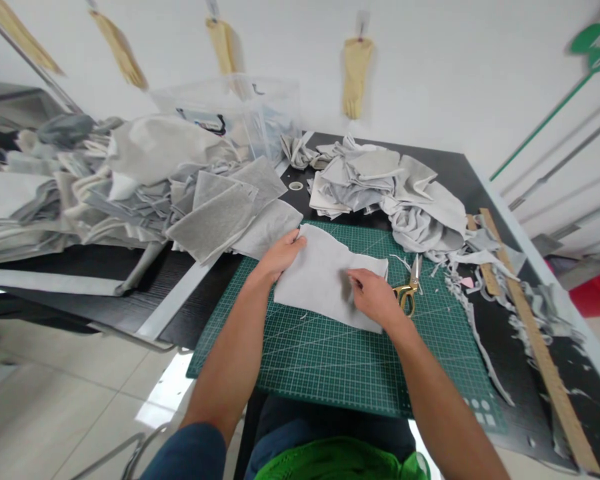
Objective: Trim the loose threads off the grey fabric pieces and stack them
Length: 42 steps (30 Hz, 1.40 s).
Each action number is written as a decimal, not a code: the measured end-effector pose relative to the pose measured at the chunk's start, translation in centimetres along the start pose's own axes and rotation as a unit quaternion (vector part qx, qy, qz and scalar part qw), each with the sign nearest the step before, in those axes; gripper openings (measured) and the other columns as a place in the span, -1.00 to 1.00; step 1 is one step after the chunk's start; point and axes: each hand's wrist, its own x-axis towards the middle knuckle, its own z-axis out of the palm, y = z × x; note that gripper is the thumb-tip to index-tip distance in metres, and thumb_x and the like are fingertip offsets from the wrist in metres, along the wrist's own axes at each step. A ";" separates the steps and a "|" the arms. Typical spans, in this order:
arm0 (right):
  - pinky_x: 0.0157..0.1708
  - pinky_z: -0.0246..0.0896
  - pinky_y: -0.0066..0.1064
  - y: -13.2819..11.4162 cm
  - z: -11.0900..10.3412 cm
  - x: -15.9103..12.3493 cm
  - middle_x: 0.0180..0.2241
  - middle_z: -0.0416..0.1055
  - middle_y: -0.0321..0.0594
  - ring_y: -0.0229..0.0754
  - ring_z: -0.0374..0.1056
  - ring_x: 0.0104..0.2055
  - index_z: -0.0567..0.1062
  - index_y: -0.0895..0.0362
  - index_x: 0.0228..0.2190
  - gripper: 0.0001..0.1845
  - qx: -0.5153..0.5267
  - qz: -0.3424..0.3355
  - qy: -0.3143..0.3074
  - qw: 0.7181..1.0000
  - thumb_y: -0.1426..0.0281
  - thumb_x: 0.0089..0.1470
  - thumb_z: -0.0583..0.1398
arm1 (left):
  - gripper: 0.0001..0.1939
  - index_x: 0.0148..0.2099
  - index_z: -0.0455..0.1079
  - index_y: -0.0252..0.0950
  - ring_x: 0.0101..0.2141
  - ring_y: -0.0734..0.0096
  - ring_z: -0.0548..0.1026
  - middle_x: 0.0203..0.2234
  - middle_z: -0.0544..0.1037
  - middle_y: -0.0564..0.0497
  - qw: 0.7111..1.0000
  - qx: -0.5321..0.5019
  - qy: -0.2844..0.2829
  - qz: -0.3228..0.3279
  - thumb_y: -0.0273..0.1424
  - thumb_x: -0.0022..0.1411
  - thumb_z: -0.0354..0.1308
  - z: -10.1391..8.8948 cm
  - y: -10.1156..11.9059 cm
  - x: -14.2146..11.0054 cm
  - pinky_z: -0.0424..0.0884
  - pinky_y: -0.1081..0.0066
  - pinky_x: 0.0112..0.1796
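A light grey piece of cloth lies on the green cutting mat, its upper edge uneven. My left hand grips its left edge, thumb on top and the other fingers out of sight. Over the cloth's right half, my right hand is closed, with curled fingers and fingertips close against the fabric; whatever they may hold is hidden. Gold-handled scissors rest on the mat just right of that hand, blades pointing away from me.
Grey cloth pieces are heaped at left, before a clear plastic bin. Another fabric pile stands behind the mat, near a tape roll. Along the right edge lie a wooden ruler and fabric scraps.
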 end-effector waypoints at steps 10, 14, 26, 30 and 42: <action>0.08 0.28 -0.25 1.4 1.5 0.4 -0.01 0.47 0.01 -0.04 0.40 0.01 0.57 0.15 -0.11 -0.58 0.006 0.023 0.015 1.000 0.64 0.05 0.10 | -0.41 0.08 0.40 -0.29 -0.38 0.30 0.58 -0.29 0.63 -0.02 0.986 -0.099 -0.102 -0.083 -0.45 -0.04 0.41 -0.8 0.7 -0.7 0.45 0.39 -0.38; -0.12 0.31 -0.28 -0.1 1.2 0.7 -0.23 0.53 -0.13 -0.11 0.41 -0.22 0.59 0.11 -0.21 -0.77 0.173 0.069 0.088 0.979 0.33 0.28 0.13 | -0.42 0.11 0.40 -0.29 -0.32 0.36 0.58 -0.22 0.62 -0.03 0.977 -0.177 -0.116 -0.033 -0.41 0.03 0.43 0.8 1.6 -1.4 0.48 0.40 -0.30; -0.63 -0.17 -0.45 -2.6 -1.1 0.1 -0.61 0.20 -0.40 -0.34 0.05 -0.59 0.34 0.07 -0.48 -0.42 0.534 0.217 0.035 0.816 -0.15 -0.05 0.38 | -0.63 -0.13 0.54 -0.34 -0.09 0.30 0.56 -0.10 0.60 -0.11 0.942 -0.164 -0.290 0.045 -0.46 -0.03 0.49 6.3 1.2 -3.3 0.38 0.23 0.06; -0.62 -0.20 -0.45 -2.2 -1.0 0.3 -0.63 0.12 -0.46 -0.36 -0.01 -0.59 0.33 0.07 -0.51 -0.41 0.525 0.220 0.025 0.821 -0.06 -0.18 0.48 | -0.71 -0.25 0.49 -0.34 -0.24 0.39 0.54 -0.28 0.57 -0.01 0.960 -0.080 -0.262 0.050 -0.39 -0.02 0.47 6.7 0.9 -3.1 0.41 0.33 -0.12; -0.61 -0.19 -0.47 -2.4 -1.3 0.0 -0.58 0.19 -0.40 -0.35 0.05 -0.54 0.33 0.09 -0.53 -0.47 0.566 0.195 -0.020 0.801 0.03 -0.15 0.48 | -0.77 -0.44 0.44 -0.28 -0.64 0.54 0.27 -0.66 0.36 0.14 0.965 0.089 -0.244 -0.020 -0.27 0.06 0.37 6.3 0.9 -3.2 0.10 0.48 -0.61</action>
